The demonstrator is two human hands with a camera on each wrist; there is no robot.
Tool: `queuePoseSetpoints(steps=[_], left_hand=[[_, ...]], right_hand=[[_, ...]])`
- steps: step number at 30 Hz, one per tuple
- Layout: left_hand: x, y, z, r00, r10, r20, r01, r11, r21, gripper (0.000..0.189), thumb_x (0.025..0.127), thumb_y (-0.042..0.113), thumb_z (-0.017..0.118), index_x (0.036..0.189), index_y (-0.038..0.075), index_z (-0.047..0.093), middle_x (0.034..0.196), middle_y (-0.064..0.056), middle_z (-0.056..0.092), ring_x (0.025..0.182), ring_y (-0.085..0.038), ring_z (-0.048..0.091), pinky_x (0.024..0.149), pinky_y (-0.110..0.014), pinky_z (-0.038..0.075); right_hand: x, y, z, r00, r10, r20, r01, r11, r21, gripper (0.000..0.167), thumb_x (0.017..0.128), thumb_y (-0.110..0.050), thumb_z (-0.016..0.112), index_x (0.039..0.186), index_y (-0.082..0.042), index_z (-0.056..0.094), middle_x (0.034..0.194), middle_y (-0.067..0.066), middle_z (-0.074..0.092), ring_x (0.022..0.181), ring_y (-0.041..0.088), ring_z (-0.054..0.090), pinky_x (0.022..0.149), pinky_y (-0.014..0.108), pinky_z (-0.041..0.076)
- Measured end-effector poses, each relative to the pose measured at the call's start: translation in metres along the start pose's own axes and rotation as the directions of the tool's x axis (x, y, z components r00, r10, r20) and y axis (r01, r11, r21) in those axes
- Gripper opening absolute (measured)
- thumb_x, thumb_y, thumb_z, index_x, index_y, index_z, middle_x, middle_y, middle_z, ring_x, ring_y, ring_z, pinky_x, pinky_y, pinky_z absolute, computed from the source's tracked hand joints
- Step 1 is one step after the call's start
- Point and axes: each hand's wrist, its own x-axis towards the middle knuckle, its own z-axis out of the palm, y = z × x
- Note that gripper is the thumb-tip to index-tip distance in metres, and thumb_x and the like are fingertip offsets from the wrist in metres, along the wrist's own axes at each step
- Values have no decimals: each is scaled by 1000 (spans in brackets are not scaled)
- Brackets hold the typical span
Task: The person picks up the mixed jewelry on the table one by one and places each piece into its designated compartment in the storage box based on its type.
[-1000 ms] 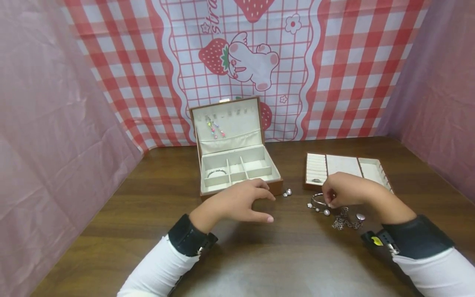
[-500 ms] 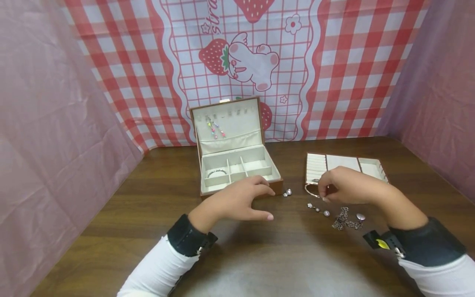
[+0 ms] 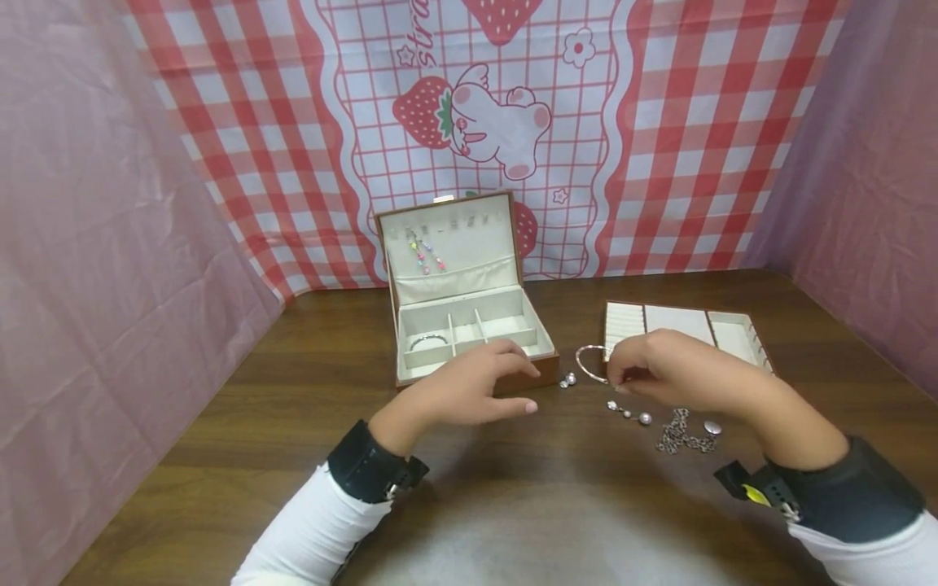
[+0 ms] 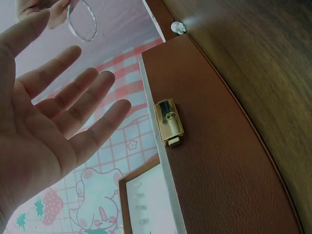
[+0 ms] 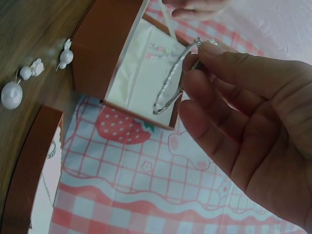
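Note:
Between thumb and fingertips, my right hand (image 3: 681, 366) pinches a silver bangle (image 5: 168, 83), held up off the table in front of the small tray (image 3: 677, 321). My left hand (image 3: 462, 382), fingers relaxed and spread, hovers by the front of the open brown jewelry box (image 4: 214, 131) and holds nothing. Inside the box's left compartment lies another silver bangle (image 3: 428, 338). Colorful beaded earrings (image 3: 425, 252) hang on the raised lid. In the right wrist view a ring (image 5: 52, 150) shows in the tray, which my right hand partly covers in the head view.
A small pearl earring (image 3: 567, 380) lies at the box's right front corner. Further right on the table are a longer pearl earring (image 3: 628, 413) and a heaped silver chain (image 3: 685, 435) with a round disc. Checked cloth (image 3: 696, 146) hangs behind the table.
My right hand has lifted the bangle from beside the pearl earring and carried it left toward the box. My left hand has barely moved.

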Motion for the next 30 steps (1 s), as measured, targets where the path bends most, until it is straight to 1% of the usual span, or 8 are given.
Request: queuePoseSetpoints(steps=[6, 11, 12, 14, 18, 21, 25, 30], left_hand=[[2, -1, -1, 995, -72, -66, 61, 986, -157, 31, 91, 28, 70, 114, 8, 67, 106, -3, 66, 94, -12, 62, 83, -28, 51], [5, 2, 1, 973, -213, -85, 168, 913, -371, 22, 91, 24, 70, 106, 8, 69, 96, -1, 69, 83, -8, 64, 76, -26, 53], [6, 2, 3, 964, -254, -77, 195, 873, -448, 20, 91, 22, 69, 105, 7, 69, 95, -3, 69, 82, -9, 64, 76, -27, 54], [8, 4, 5, 940, -338, -50, 239, 756, -610, 20, 93, 19, 68, 103, 2, 68, 93, -6, 69, 78, -11, 66, 75, -29, 56], [11, 7, 7, 892, -450, 38, 249, 422, -871, 26, 95, 11, 63, 109, -11, 62, 91, -18, 67, 73, -18, 67, 74, -36, 59], [12, 9, 6, 880, -469, 75, 227, 276, -934, 29, 96, 6, 60, 114, -17, 57, 86, -19, 66, 68, -18, 66, 71, -37, 59], [12, 10, 7, 877, -468, 108, 204, 159, -966, 31, 94, -1, 59, 116, -21, 52, 80, -15, 65, 63, -17, 66, 67, -36, 59], [13, 11, 8, 867, -484, 120, 201, 118, -972, 32, 90, -8, 57, 117, -23, 49, 78, -11, 65, 63, -16, 65, 63, -31, 59]], right_hand=[[7, -11, 5, 994, -83, -68, 80, 996, -40, 36, 72, 12, 75, 80, -21, 64, 78, -17, 56, 70, -1, 49, 59, 22, 48], [12, -18, 12, 985, -140, -99, 133, 988, -75, 34, 72, 11, 76, 82, -19, 64, 79, -14, 58, 71, 0, 50, 60, 22, 48], [13, -19, 14, 982, -156, -107, 146, 985, -93, 33, 72, 11, 76, 82, -18, 65, 80, -13, 59, 72, 1, 52, 61, 23, 49], [15, -21, 17, 975, -183, -124, 167, 978, -129, 31, 72, 10, 78, 84, -17, 66, 82, -11, 61, 73, 3, 55, 63, 25, 51], [17, -26, 22, 959, -232, -165, 199, 961, -193, 28, 70, 6, 80, 87, -14, 70, 89, -6, 66, 79, 8, 63, 68, 29, 55], [18, -29, 25, 947, -257, -195, 214, 953, -215, 28, 69, 4, 81, 89, -12, 72, 91, -4, 68, 81, 10, 65, 70, 30, 56], [20, -33, 28, 927, -304, -218, 250, 937, -244, 30, 67, 4, 83, 90, -11, 73, 91, -2, 68, 81, 12, 65, 69, 29, 56], [23, -35, 31, 911, -343, -230, 280, 922, -266, 31, 64, 4, 85, 89, -11, 74, 89, -2, 68, 79, 12, 65, 68, 28, 56]])
